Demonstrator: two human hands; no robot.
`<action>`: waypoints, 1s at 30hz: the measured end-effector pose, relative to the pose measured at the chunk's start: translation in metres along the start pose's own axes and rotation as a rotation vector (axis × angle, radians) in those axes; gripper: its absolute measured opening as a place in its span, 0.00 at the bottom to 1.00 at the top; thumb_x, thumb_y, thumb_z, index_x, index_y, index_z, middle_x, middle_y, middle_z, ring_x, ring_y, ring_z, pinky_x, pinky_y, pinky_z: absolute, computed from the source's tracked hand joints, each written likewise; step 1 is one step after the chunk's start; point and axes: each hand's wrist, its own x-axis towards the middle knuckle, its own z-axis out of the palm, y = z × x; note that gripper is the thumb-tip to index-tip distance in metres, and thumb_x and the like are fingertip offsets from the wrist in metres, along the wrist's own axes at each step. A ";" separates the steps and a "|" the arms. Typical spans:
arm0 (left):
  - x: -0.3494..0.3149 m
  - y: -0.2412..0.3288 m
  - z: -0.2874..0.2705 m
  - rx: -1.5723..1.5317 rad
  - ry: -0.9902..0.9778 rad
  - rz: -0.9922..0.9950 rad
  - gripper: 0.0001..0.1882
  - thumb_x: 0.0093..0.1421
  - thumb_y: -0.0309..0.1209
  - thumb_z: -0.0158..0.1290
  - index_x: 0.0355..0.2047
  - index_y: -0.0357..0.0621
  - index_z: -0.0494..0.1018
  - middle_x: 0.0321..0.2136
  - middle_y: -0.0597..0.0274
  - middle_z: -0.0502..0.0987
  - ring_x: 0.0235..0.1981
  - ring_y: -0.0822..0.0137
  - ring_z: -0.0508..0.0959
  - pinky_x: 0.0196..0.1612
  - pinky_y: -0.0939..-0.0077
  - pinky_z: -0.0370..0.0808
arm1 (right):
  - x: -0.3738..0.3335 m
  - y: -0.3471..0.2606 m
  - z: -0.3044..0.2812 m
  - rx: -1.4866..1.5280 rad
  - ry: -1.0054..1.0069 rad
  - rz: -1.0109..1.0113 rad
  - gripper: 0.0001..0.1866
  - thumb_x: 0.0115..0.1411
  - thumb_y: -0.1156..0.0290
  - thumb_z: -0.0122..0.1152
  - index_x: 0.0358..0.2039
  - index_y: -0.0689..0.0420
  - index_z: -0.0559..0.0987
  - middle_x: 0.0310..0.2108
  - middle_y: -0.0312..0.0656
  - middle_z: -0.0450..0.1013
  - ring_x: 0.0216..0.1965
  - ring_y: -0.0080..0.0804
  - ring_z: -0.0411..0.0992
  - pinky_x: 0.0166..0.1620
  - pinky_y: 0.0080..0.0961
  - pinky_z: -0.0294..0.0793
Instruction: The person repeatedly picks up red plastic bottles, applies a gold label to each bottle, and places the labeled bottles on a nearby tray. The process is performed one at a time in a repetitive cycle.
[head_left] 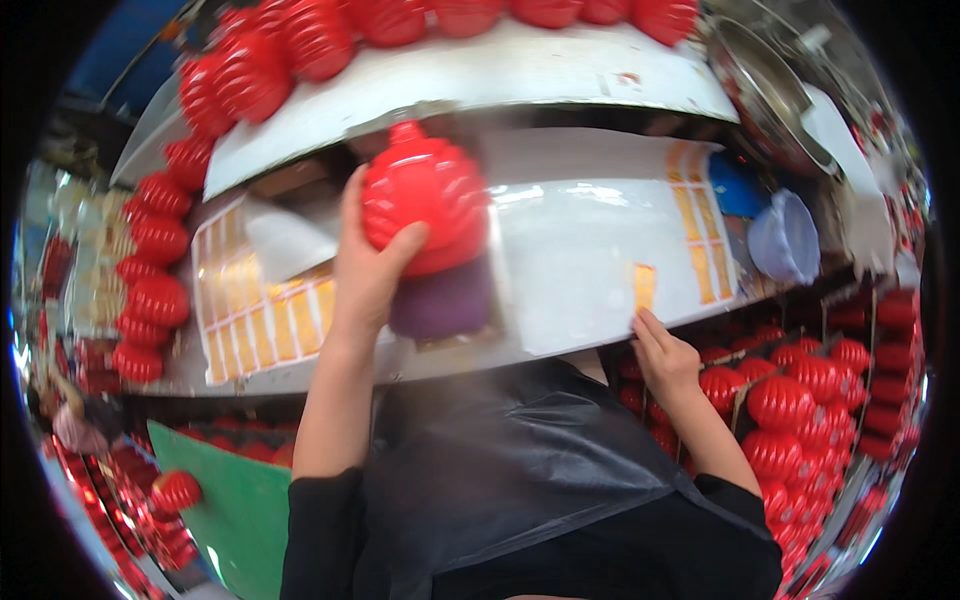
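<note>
My left hand (372,270) is closed round the side of a glossy red, ribbed, round-bodied bottle (425,200) with a narrow neck pointing away from me. It is slightly blurred, over a purple pad (440,300). On the right, my right hand (668,352) pinches the lower end of a small yellow-gold sticker (644,284) between thumb and fingertips, at the near edge of a white sheet (590,235). Gold stickers (692,205) remain in columns along that sheet's right side. Another sheet of gold stickers (265,330) lies left of the bottle, its backing partly peeled and curled.
Red bottles (315,40) line the white raised shelf (480,75) and the table's left end. At the right stand a pale blue bucket (783,238) and a metal pan (765,95). Racks of red ribbed bottles (790,410) and a green board (225,500) sit below.
</note>
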 end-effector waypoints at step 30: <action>0.046 0.018 -0.009 0.400 0.024 0.087 0.34 0.54 0.46 0.69 0.53 0.35 0.74 0.50 0.45 0.79 0.53 0.50 0.79 0.57 0.60 0.75 | 0.257 -0.146 -0.027 -0.056 0.096 -0.640 0.19 0.50 0.78 0.62 0.44 0.66 0.84 0.43 0.53 0.82 0.20 0.24 0.74 0.23 0.21 0.69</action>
